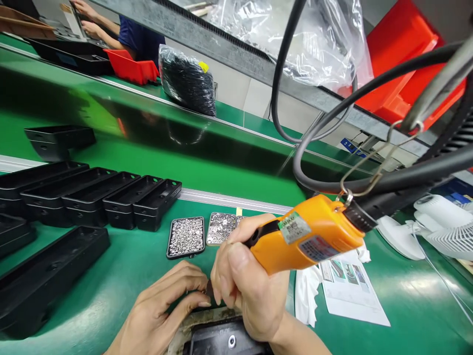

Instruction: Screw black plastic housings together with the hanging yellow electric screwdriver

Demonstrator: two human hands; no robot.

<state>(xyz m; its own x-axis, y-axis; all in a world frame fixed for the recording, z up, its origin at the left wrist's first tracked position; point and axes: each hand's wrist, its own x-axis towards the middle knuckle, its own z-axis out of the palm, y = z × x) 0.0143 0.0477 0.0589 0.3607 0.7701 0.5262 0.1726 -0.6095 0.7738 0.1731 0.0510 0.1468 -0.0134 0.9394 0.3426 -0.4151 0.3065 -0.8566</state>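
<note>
An orange electric screwdriver with a dark front end is gripped in my right hand. It tilts down to the left, toward my other hand, and its bit is mostly hidden behind my fingers. My left hand has thumb and fingers pinched close to the bit; what lies between them is too small to name. Below both hands lies a black plastic housing with a light metal ring or washer inside, cut off by the lower edge. Just beyond are a tray of small screws and a tray of washers or nuts.
Several black housings line the left side of the green bench. To the right are a white cloth, a printed sheet and a white fan. Black cable loops overhead. A co-worker's hands show beyond the divider.
</note>
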